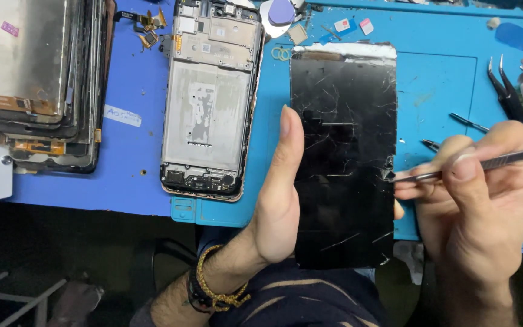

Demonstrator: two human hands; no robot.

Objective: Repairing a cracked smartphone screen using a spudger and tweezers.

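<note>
A stack of screen panels (37, 85) lies at the desk's (134, 181) left edge. Right of it, a phone frame (210, 100) lies on the desk, reaching toward the front edge. Further right, a cracked screen (343, 151) is held over the front edge between the hands, the left hand (279, 200) on its left side. The right hand (485, 200) has tweezers (455, 171) touching its right edge. More tweezers (506, 91) lie near the desk's right edge.

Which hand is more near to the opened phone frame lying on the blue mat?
Left. The left hand holds the cracked black screen just right of the phone frame. The right hand, with tweezers, is beyond the screen's far edge.
</note>
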